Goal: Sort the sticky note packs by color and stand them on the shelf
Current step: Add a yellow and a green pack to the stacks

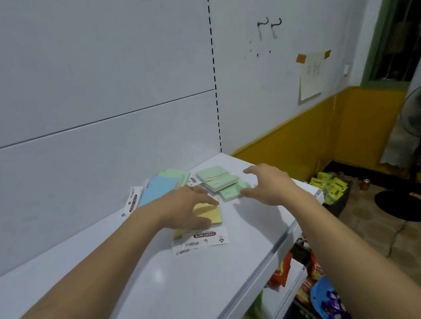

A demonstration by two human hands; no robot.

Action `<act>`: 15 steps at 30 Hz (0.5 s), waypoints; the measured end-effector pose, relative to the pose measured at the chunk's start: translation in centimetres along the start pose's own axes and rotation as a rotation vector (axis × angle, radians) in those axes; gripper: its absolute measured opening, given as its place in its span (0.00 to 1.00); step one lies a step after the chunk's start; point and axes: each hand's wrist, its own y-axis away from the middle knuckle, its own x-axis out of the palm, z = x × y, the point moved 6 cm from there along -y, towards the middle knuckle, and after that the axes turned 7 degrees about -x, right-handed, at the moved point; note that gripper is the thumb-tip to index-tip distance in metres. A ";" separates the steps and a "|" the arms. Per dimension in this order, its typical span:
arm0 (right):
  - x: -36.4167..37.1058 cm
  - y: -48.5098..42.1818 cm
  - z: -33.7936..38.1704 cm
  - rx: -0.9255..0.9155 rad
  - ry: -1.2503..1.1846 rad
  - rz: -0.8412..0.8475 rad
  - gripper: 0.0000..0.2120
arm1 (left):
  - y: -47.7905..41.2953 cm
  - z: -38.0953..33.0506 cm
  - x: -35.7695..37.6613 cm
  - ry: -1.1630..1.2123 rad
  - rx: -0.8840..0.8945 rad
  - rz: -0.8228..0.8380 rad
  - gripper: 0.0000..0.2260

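Observation:
Sticky note packs lie flat on the white shelf (144, 281). A yellow pack (209, 214) with a "STICKY NOTE" header card lies under my left hand (186, 208), whose fingers rest spread on it. A blue pack (156, 190) and a green pack (177, 175) lie behind, near the back panel. Several green packs (219, 181) lie fanned to the right. My right hand (268, 184) hovers open beside them, thumb touching the nearest green pack (230, 192).
The shelf's right and front edges drop off to lower shelves holding snack packets (282, 273) and a blue bag (323, 300). A box of yellow-green items (330, 186) and a standing fan's base (401, 205) are on the floor at right.

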 end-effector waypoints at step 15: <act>4.4 -10.0 1.4 -0.332 -0.061 0.098 0.23 | -0.8 -0.4 1.3 -0.193 -0.313 -0.128 0.29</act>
